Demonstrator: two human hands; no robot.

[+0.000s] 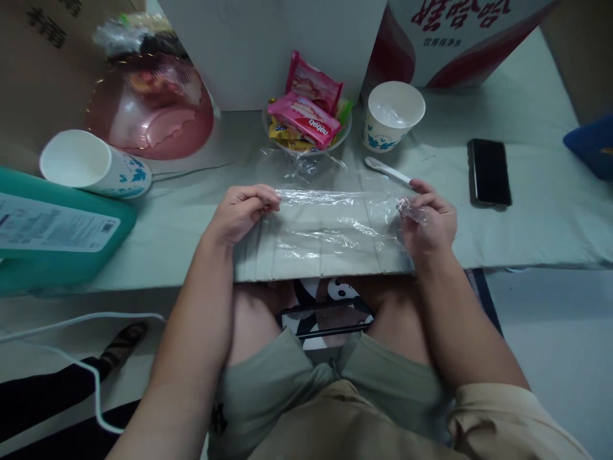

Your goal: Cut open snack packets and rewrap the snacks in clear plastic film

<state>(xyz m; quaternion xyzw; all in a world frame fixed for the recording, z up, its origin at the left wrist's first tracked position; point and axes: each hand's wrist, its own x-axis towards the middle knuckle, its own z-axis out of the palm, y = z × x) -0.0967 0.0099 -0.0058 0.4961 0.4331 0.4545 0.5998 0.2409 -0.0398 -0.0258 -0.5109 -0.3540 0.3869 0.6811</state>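
A sheet of clear plastic film [330,223] is stretched between my two hands over the near edge of the table. My left hand [249,207] pinches its left end with closed fingers. At the other end, my right hand [428,217] grips the bunched film. A white plastic utensil [387,169], its exact kind unclear, lies by the right fingertips; whether they touch it I cannot tell. Just beyond the film stands a clear bowl [338,142] heaped with pink wafer packets [306,118] and yellow ones. Some crumpled clear plastic [306,165] lies in front of the bowl.
An upright paper cup [395,115] and a black phone [489,172] are to the right. On the left are a tipped paper cup [96,163], a green jug [57,236] and a pink transparent bowl [191,131]. Large boxes [278,45] line the back. Another person's foot [122,345] shows below.
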